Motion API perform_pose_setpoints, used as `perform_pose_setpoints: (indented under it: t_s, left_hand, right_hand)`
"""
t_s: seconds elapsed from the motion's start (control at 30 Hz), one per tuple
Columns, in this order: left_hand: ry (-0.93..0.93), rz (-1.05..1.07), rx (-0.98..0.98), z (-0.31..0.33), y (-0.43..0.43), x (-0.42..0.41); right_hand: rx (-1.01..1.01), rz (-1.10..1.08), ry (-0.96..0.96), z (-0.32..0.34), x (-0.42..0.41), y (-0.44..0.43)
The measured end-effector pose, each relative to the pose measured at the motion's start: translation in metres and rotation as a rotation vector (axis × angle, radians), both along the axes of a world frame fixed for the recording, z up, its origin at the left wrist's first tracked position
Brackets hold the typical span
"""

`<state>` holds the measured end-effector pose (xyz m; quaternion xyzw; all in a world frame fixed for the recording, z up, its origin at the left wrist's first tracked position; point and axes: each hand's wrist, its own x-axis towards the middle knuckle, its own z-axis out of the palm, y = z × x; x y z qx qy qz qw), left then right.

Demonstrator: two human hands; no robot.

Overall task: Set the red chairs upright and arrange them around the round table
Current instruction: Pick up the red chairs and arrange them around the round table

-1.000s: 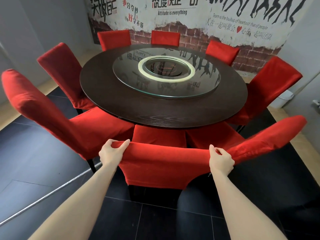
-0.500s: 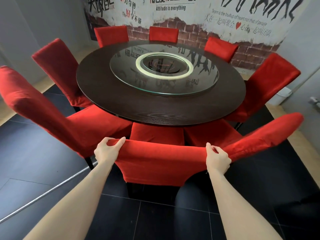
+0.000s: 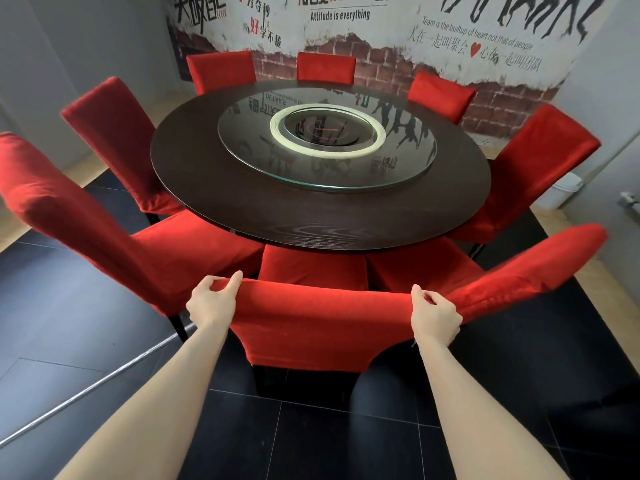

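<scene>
A painted mural wall with brick and lettering fills the far side, and a dark tiled floor spreads below. The round table, dark wood, stands in the middle, ringed by upright red chairs: five along its far half, and a left neighbour chair and a right neighbour chair on the near side, seats tucked at the table's edge. A glass turntable lies on the tabletop and reflects the mural. Between the two neighbours the nearest chair stands upright, its seat reaching under the table's near rim. The left hand grips the left corner of its backrest top, fingers curled over the fabric. The right hand grips the right corner likewise, touching the right neighbour's back. A white bin sits by the right wall.
</scene>
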<state>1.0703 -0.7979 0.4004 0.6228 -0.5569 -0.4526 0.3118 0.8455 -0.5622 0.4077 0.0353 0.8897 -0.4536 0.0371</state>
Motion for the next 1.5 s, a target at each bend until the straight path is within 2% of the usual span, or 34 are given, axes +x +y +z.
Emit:
perform_pose_setpoints:
  t_s: [1.03, 1.2, 1.37, 1.5]
  left_hand:
    - [-0.044, -0.045, -0.025, 0.003, 0.003, 0.001]
    - [-0.143, -0.102, -0.058, 0.002, 0.001, 0.004]
    - [-0.347, -0.159, -0.146, 0.011, 0.019, -0.001]
    - [-0.413, -0.194, -0.212, 0.028, 0.044, -0.021]
  right_hand:
    - [0.01, 0.035, 0.013, -0.004, -0.005, 0.004]
    - [0.02, 0.076, -0.024, -0.005, -0.005, 0.007]
    - [-0.021, 0.119, -0.041, -0.004, -0.006, 0.018]
    - [-0.072, 0.159, -0.021, 0.005, -0.014, 0.036]
